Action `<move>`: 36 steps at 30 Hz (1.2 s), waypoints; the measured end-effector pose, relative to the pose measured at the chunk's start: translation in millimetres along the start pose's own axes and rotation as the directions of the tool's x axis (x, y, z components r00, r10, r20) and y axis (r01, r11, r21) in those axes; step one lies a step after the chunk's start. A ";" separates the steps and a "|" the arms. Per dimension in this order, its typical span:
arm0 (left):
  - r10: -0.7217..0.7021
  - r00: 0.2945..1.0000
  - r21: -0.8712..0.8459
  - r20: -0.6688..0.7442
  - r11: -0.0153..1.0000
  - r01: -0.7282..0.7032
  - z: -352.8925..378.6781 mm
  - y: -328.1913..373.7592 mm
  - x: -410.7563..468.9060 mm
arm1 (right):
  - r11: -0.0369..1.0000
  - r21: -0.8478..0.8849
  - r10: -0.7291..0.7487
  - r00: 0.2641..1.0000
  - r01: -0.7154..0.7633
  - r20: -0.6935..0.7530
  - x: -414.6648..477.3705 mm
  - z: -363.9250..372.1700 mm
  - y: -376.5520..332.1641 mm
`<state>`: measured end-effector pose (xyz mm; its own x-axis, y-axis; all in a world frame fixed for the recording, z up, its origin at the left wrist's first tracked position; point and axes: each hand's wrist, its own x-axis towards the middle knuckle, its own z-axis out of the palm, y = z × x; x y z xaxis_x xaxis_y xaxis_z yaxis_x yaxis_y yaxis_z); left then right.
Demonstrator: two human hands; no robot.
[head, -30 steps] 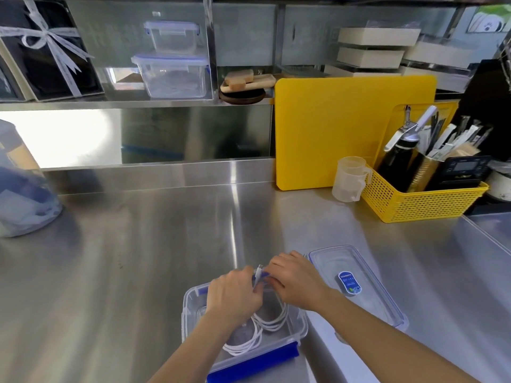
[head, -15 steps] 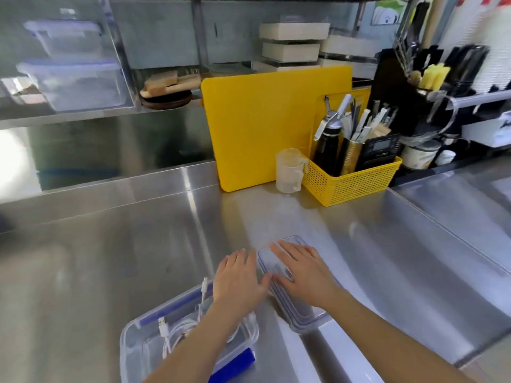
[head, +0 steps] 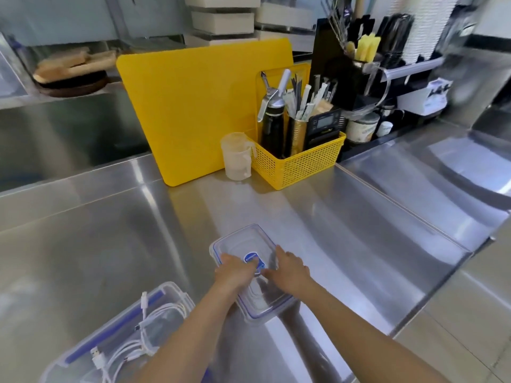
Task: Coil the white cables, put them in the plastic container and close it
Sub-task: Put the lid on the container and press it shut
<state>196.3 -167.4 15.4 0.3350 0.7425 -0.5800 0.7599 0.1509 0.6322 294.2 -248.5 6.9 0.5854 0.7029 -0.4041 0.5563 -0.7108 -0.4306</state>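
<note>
The clear plastic container (head: 171, 293) with blue clips sits open at the lower left of the steel counter. Coiled white cables (head: 132, 352) lie inside it, with plug ends sticking up. To its right lies the clear lid (head: 246, 239) with a blue sticker, flat on the counter. My left hand (head: 235, 273) rests on the lid's left side and my right hand (head: 287, 268) on its right side. Fingers of both hands curl over the lid's edges, gripping it. My left forearm crosses over the container's right edge.
A yellow cutting board (head: 193, 106) leans against the back wall. Beside it stand a translucent measuring cup (head: 237, 157) and a yellow basket (head: 298, 164) of utensils. A seam and step in the counter (head: 414, 214) run along the right.
Both hands left the cables in the container and moved right onto the lid, now gripping its sides. The view has swung to the right.
</note>
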 end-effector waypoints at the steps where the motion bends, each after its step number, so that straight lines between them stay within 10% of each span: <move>1: -0.012 1.000 -0.191 0.000 0.981 0.011 -4.1 4.4 2.4 | 0.997 0.067 0.037 0.999 -0.037 0.007 2.4 -3.4 -3.5; 5: -0.128 0.992 -0.560 0.016 0.821 0.115 -30.3 7.4 -0.8 | 0.951 0.268 0.166 0.986 -0.156 -0.013 9.4 -17.4 -15.2; 13: -0.150 0.974 -0.671 0.167 0.707 0.224 -81.6 -15.4 -11.5 | 0.939 0.342 0.021 0.985 0.039 -0.169 11.8 -40.6 -50.9; 22: -0.100 0.980 -0.842 -0.170 0.531 -0.091 -141.4 -34.0 -43.2 | 0.759 0.631 -0.069 0.983 0.163 -0.172 12.9 -44.6 -117.8; 28: -0.124 0.952 -0.914 -0.278 0.340 -0.223 -163.5 -68.3 -80.0 | 0.343 0.937 -0.324 0.928 -0.064 0.182 -9.1 -23.6 -157.1; 33: -0.151 0.921 -0.909 -0.360 0.281 -0.309 -186.4 -108.0 -115.9 | 0.465 0.883 -0.434 0.854 -0.061 0.287 -11.3 -13.9 -173.4; 36: -0.225 0.870 -0.837 -0.438 0.456 -0.303 -194.1 -137.4 -133.7 | 0.618 0.786 -0.468 0.792 -0.024 0.392 -18.9 -1.1 -169.0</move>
<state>-61.0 -160.8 105.8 -0.1237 0.8981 -0.4220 -0.2208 0.3897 0.8941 189.8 -141.6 88.2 -0.0277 0.9000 -0.4349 -0.1343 -0.4345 -0.8906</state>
